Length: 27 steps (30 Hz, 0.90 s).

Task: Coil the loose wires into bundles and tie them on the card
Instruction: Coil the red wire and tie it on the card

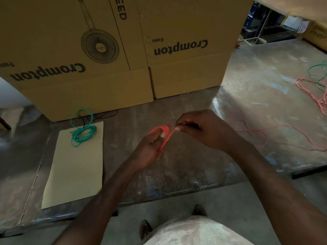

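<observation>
Two hands winding thin red wire (167, 138) over worn grey table (185, 167).
Left hand (150, 147) grips small red coil, fingers curled; right hand (200, 128) pinches wire's running end. Green wire bundle (83, 133) lies on tan cardboard card (74, 170), left of hands.

A head-worn camera (the only view) looks steeply down, close above the tabletop (185, 167), facing the cardboard boxes (106, 50).

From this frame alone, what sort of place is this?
Probably a workshop or small factory floor: big fan cartons on a worn worktable, loose wires strewn across it, storage racks behind.
</observation>
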{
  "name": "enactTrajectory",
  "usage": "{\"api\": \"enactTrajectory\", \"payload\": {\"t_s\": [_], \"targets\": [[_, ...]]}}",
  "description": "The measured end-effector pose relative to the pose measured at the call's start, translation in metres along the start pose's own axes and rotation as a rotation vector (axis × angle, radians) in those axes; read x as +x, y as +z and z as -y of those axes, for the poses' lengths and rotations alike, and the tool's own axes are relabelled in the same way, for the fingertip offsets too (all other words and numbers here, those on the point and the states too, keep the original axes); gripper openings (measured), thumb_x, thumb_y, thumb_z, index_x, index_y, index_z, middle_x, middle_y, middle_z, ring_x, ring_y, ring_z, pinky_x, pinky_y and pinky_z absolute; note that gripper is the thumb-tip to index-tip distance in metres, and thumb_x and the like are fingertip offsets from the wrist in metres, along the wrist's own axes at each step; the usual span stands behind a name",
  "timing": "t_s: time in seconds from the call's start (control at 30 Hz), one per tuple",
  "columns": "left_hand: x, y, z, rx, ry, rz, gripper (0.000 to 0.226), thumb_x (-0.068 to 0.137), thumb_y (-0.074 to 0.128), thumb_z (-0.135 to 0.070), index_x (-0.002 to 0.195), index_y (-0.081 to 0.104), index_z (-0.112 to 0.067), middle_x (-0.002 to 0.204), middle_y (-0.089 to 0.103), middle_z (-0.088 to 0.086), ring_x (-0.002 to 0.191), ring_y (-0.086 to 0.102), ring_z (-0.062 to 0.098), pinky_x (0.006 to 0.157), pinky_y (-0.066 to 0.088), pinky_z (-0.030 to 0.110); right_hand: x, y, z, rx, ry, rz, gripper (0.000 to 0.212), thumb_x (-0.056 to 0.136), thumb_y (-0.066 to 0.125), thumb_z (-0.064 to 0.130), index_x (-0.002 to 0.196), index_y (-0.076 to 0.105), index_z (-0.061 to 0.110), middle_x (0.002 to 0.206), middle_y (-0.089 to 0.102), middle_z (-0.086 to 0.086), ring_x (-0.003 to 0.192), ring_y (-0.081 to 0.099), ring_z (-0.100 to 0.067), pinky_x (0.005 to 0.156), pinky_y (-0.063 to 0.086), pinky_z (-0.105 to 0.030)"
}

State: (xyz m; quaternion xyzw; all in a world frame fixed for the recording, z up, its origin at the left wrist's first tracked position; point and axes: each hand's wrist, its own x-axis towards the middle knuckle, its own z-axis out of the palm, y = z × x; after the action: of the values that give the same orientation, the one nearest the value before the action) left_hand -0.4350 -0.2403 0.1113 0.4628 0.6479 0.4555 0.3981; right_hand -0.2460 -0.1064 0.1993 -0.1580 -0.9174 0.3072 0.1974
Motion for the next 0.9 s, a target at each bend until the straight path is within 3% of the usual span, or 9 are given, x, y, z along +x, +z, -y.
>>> {"api": "enactTrajectory", "payload": {"t_s": [0.07,0.13,0.27,0.37,0.5,0.63,0.77,0.83,0.9], "targets": [[-0.017,0.014,-0.01,-0.31,-0.024,0.192,0.039,0.113,0.041,-0.018,0.146,0.06,-0.011,0.055,0.046,0.023,0.051,0.058,0.028,0.095,0.06,0.056,0.005,-0.002,-0.017,0.051,0.009,-0.042,0.013,0.1,0.071,0.027,0.104,0.078,0.017,0.096,0.075,0.008,0.083,0.069,-0.009,0.073,0.053,-0.026],[-0.031,0.021,-0.022,-0.605,-0.116,0.268,0.046,0.114,0.033,-0.017,0.154,0.055,-0.017,0.046,0.037,0.016,0.072,0.074,0.038,0.102,0.055,0.06,0.007,0.004,-0.032,0.13,0.052,-0.076,0.009,0.099,0.073,0.025,0.101,0.076,0.016,0.09,0.073,0.007,0.078,0.066,-0.012,0.069,0.05,-0.024],[-0.045,0.023,-0.031,-0.921,-0.106,0.236,0.051,0.116,0.025,-0.033,0.158,0.048,-0.016,0.045,0.04,0.004,0.087,0.078,0.032,0.111,0.034,0.081,0.005,0.028,-0.051,0.23,0.12,-0.106,0.005,0.102,0.069,0.019,0.101,0.074,0.017,0.086,0.071,0.01,0.073,0.064,-0.013,0.065,0.049,-0.028],[-0.046,0.021,-0.034,-1.019,-0.061,0.199,0.052,0.116,0.025,-0.036,0.16,0.045,-0.015,0.045,0.043,0.003,0.083,0.077,0.028,0.111,0.029,0.084,0.0,0.047,-0.052,0.348,0.183,-0.094,0.012,0.104,0.064,0.01,0.109,0.074,0.008,0.08,0.068,0.022,0.064,0.062,-0.002,0.058,0.042,-0.011],[-0.039,0.005,-0.045,-1.164,0.038,0.181,0.054,0.115,0.027,-0.038,0.164,0.037,-0.014,0.05,0.052,0.004,0.097,0.078,0.028,0.112,0.027,0.084,-0.012,0.075,-0.05,0.404,0.228,-0.031,0.028,0.103,0.059,0.003,0.126,0.074,0.011,0.083,0.071,0.024,0.064,0.061,0.001,0.058,0.045,-0.018],[-0.019,-0.02,-0.06,-1.132,0.128,0.016,0.054,0.116,0.023,-0.038,0.164,0.036,-0.017,0.052,0.056,0.004,0.113,0.074,0.029,0.11,0.029,0.085,-0.023,0.091,-0.033,0.35,0.186,0.047,0.035,0.107,0.059,0.016,0.14,0.065,0.027,0.074,0.071,0.003,0.055,0.052,0.0,0.062,0.041,-0.014],[0.003,-0.034,-0.063,-0.993,0.168,-0.162,0.051,0.117,0.024,-0.038,0.163,0.039,-0.021,0.054,0.057,0.006,0.114,0.074,0.033,0.111,0.031,0.083,-0.026,0.098,-0.013,0.272,0.146,0.192,0.036,0.11,0.054,0.03,0.146,0.061,0.03,0.08,0.072,0.009,0.066,0.059,0.002,0.071,0.046,-0.017],[0.011,-0.038,-0.063,-0.761,0.212,-0.294,0.049,0.118,0.026,-0.035,0.162,0.04,-0.021,0.054,0.051,0.014,0.109,0.073,0.045,0.111,0.042,0.072,-0.029,0.096,-0.006,0.262,0.142,0.262,0.03,0.11,0.054,0.03,0.138,0.065,0.03,0.082,0.073,0.007,0.06,0.055,0.002,0.066,0.048,-0.02],[0.015,-0.041,-0.065,-0.383,0.278,-0.402,0.047,0.118,0.027,-0.029,0.162,0.04,-0.018,0.055,0.048,0.023,0.097,0.074,0.05,0.103,0.056,0.043,-0.032,0.091,0.0,0.271,0.13,0.291,0.029,0.109,0.056,0.029,0.136,0.067,0.027,0.081,0.071,0.006,0.063,0.056,0.001,0.068,0.05,-0.023]]}}
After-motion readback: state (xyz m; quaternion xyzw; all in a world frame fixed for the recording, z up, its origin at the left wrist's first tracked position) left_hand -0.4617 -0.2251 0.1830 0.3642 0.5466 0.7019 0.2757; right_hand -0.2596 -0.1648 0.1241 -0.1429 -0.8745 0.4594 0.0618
